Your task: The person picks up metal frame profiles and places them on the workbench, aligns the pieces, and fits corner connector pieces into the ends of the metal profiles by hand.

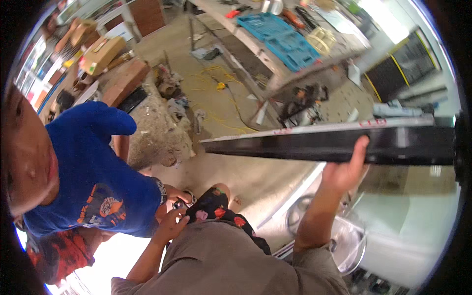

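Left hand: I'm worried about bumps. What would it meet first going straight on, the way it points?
The left hand would probably meet the floral shorts first; depth is unclear, and it may already touch them.

Table (350,48) at one o'clock, tool case (278,42) on it; carton (102,55), ten; person (93,167), nine; bar (295,147), three.

The left hand (170,227) sits low beside the torso (221,260), fingers loosely bent. The right forearm (316,219) is raised; the right hand (344,176) shows one digit extended upward, remaining fingers hidden.
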The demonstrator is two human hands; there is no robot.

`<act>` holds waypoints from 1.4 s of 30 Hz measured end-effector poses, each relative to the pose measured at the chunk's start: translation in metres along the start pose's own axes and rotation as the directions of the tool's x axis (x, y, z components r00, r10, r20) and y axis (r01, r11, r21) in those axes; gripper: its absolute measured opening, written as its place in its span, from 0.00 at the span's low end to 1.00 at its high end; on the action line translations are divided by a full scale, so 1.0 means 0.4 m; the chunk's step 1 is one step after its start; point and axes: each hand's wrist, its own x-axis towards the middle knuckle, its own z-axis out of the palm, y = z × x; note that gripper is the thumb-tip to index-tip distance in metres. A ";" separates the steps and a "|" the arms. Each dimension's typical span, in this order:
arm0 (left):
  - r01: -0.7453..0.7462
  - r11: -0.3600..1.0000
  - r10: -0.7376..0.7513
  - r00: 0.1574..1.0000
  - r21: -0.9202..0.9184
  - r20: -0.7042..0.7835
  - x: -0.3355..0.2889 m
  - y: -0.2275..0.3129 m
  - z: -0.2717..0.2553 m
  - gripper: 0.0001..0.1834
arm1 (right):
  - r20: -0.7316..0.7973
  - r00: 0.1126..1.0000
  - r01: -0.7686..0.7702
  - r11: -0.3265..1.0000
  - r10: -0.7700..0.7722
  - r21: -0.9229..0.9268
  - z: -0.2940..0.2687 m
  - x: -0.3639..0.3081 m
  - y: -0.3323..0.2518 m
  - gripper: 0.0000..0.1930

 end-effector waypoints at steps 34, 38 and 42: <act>-0.325 0.936 0.018 0.430 -0.136 -0.903 1.772 0.561 -1.480 0.16 | 0.715 0.670 -0.265 0.964 0.198 -0.018 2.110 0.609 1.506 0.26; -0.146 0.978 -0.115 0.213 -0.148 -0.970 1.888 0.483 -1.669 0.20 | 0.840 0.535 -0.266 0.962 0.094 0.062 2.427 0.536 1.649 0.24; 0.015 0.971 -0.239 0.101 -0.239 -0.966 1.997 0.407 -1.850 0.27 | 0.905 0.416 -0.320 0.946 0.089 0.054 2.711 0.433 1.779 0.26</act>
